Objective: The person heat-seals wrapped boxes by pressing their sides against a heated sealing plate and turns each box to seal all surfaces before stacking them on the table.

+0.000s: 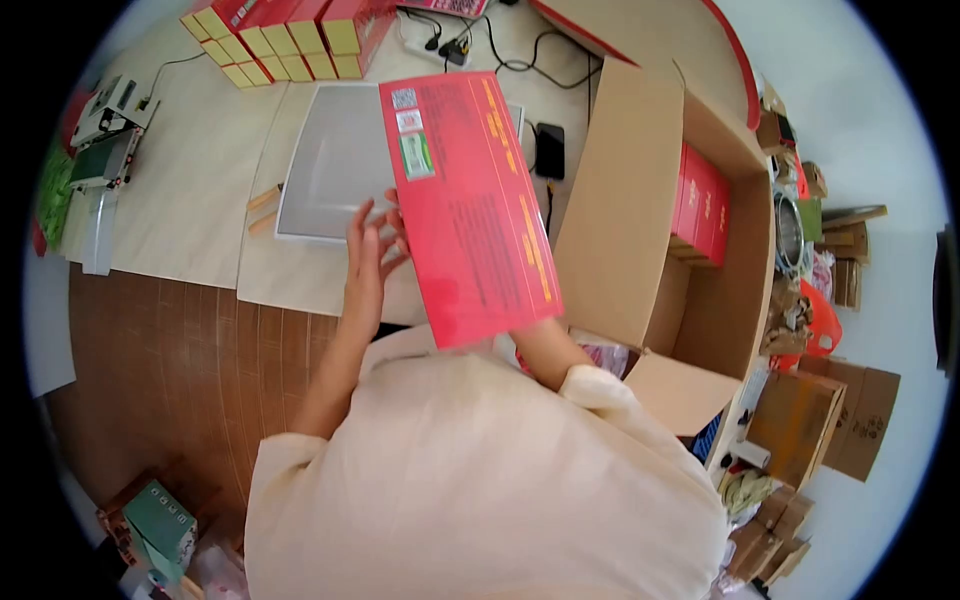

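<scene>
A flat red box (470,210) with yellow lettering, a QR code and a green-and-white label is raised over the table, tilted slightly. At its left edge is my left hand (370,250), fingers apart, some fingertips close to or touching the edge. My right forearm reaches in under the lower right corner of the box; the right hand itself is hidden behind it. Behind the red box lies a grey panel with a white rim (335,165). To the right, an open cardboard carton (625,210) holds several red boxes (702,205).
Several red-and-yellow boxes (290,40) are stacked at the back left. A power strip (435,45) with cables and a black phone (550,151) lie behind the raised box. A small machine (105,135) stands far left. Cartons (797,425) are piled at right.
</scene>
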The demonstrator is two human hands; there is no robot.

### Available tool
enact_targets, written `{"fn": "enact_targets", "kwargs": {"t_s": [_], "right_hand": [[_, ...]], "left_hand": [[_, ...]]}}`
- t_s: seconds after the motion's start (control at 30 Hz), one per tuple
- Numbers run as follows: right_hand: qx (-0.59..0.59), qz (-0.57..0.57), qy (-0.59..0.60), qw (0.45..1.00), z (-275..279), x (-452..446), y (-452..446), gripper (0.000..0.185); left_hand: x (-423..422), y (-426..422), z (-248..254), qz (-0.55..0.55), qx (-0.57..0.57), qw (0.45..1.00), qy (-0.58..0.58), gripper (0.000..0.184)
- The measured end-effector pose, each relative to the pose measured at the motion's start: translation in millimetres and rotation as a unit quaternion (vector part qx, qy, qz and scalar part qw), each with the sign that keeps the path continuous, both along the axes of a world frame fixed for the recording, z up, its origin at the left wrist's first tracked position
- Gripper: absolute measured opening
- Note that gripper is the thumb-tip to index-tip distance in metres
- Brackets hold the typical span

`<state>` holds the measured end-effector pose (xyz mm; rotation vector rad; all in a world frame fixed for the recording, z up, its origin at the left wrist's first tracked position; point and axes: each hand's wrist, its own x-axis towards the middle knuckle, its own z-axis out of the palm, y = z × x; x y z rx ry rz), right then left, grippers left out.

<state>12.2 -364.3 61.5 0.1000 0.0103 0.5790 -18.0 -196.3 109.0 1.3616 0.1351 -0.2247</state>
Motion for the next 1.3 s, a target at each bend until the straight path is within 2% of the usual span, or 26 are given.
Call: {"fn": "enact_targets", "kwargs": {"t_s": [0.13,0.37,0.43,0.47,0.57,0.6,0.67,0.7,0.77,0.8,0.83,0.9,0.93,1.0,1.03,1.1,1.17,1.2,1.23,1.3], "right_hand": [[-0.019,-0.008,0.025,0.999,-5,0,-2,0.047],[-0.098,-0.009,0.069,0.993,-3,19,-14,0.042],[-0.205,-0.022,0.121,0.971,14,30,-13,0.040],[-0.322,-0.028,0.191,0.927,30,35,-9,0.032],[-0.519,-0.103,0.120,0.840,41,43,0,0.041],[-0.520,-0.099,0.120,0.840,41,45,2,0.041],[-0.642,-0.110,0.000,0.759,42,51,7,0.065],[-0.642,-0.109,-0.002,0.759,47,50,17,0.065],[-0.791,-0.109,-0.172,0.577,60,47,43,0.091],[-0.840,-0.096,-0.284,0.453,54,49,47,0.108],[-0.837,-0.099,-0.292,0.452,56,49,59,0.108],[-0.934,-0.060,-0.257,0.240,60,49,83,0.119],[-0.927,-0.080,-0.250,0.268,54,53,84,0.122],[-0.923,-0.090,-0.248,0.280,46,57,87,0.119],[-0.922,-0.098,-0.235,0.292,41,60,88,0.115],[-0.925,-0.108,-0.248,0.269,26,64,84,0.112],[-0.929,-0.103,-0.265,0.238,12,73,77,0.111],[-0.926,-0.119,-0.288,0.212,9,75,76,0.111],[-0.924,-0.118,-0.297,0.211,7,76,74,0.111],[-0.919,-0.102,-0.363,0.119,4,75,67,0.113]], "left_hand": [[32,-5,18,-0.032,-0.009,0.999,-0.001,0.091],[68,9,16,-0.074,-0.050,0.996,0.029,0.097],[74,17,20,-0.028,-0.039,0.997,0.065,0.100],[77,21,16,-0.029,-0.042,0.996,0.069,0.100],[91,34,-6,0.002,-0.044,0.998,0.049,0.102],[95,38,-13,0.018,-0.024,0.999,0.030,0.101],[103,47,-18,0.038,-0.005,0.999,0.010,0.101],[106,48,-16,0.054,0.005,0.999,0.004,0.098],[112,50,-17,0.074,0.013,0.997,-0.007,0.096],[113,49,-23,0.086,0.023,0.996,-0.024,0.099],[114,48,-30,0.100,0.033,0.993,-0.043,0.102],[115,49,-37,0.103,0.037,0.992,-0.062,0.101],[113,48,-37,0.092,0.020,0.993,-0.076,0.099],[116,52,-47,0.090,0.004,0.992,-0.092,0.098],[118,54,-54,0.082,0.042,0.990,-0.105,0.096],[120,58,-67,0.080,0.078,0.987,-0.118,0.094],[120,71,-76,0.091,0.212,0.965,-0.124,0.089],[118,79,-71,0.120,0.239,0.949,-0.167,0.076],[118,89,-68,0.129,0.239,0.948,-0.165,0.076],[114,112,-64,0.125,0.241,0.944,-0.190,0.063]]}}
